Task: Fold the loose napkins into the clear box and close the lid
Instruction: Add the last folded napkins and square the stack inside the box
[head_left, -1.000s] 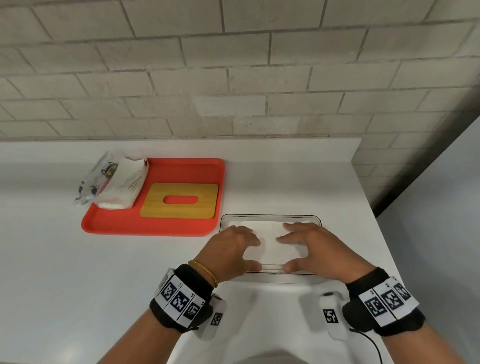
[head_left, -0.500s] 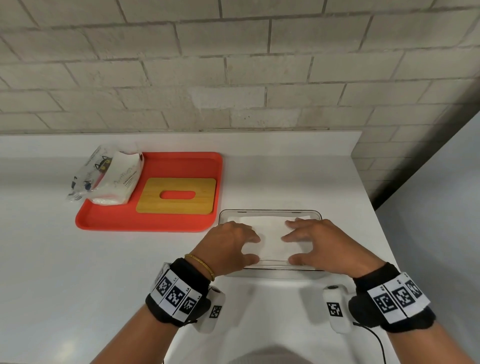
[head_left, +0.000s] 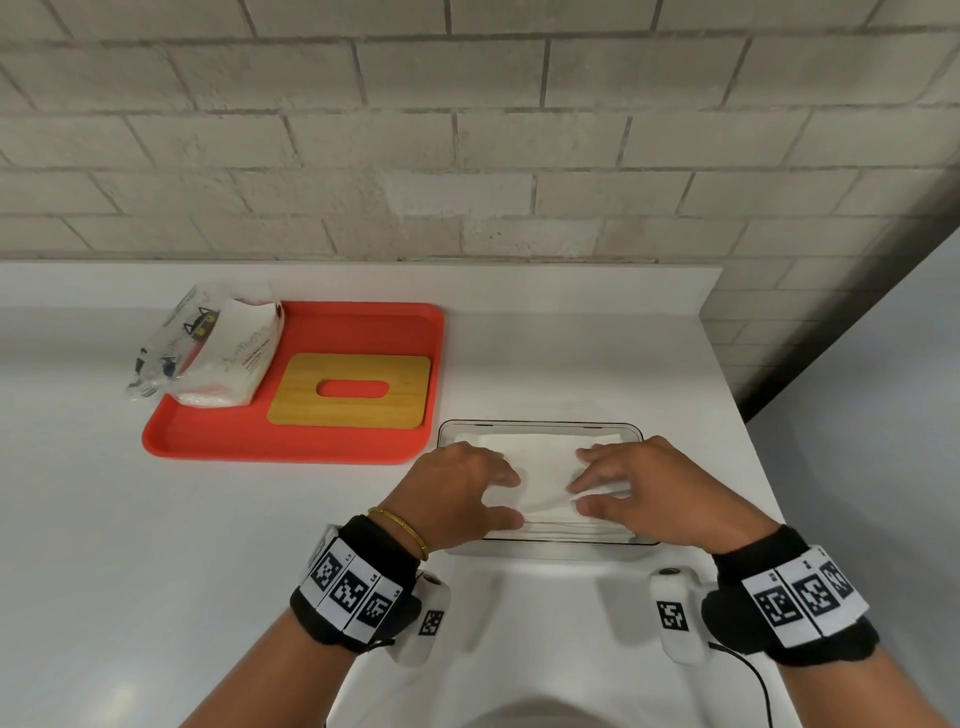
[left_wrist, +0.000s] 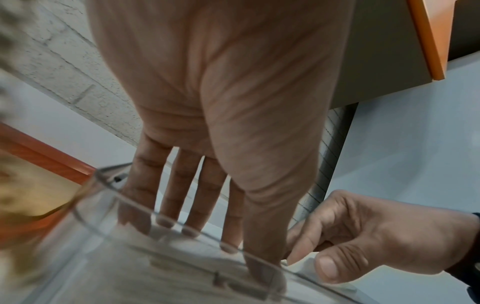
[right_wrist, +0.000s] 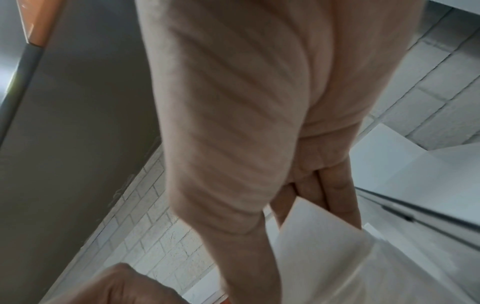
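The white paper napkins (head_left: 540, 457) lie stacked inside the clear rectangular plastic box (head_left: 540, 427). The left hand (head_left: 457, 493) presses flat-fingered; the right hand (head_left: 649, 493) seems to pinch the top sheet's raised edge (blurred). Best fold slowly, keeping edges inside the walls.

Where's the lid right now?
In the head view the wooden lid lies flat on the red tray, left of and behind the clear box, beside the napkin pack.
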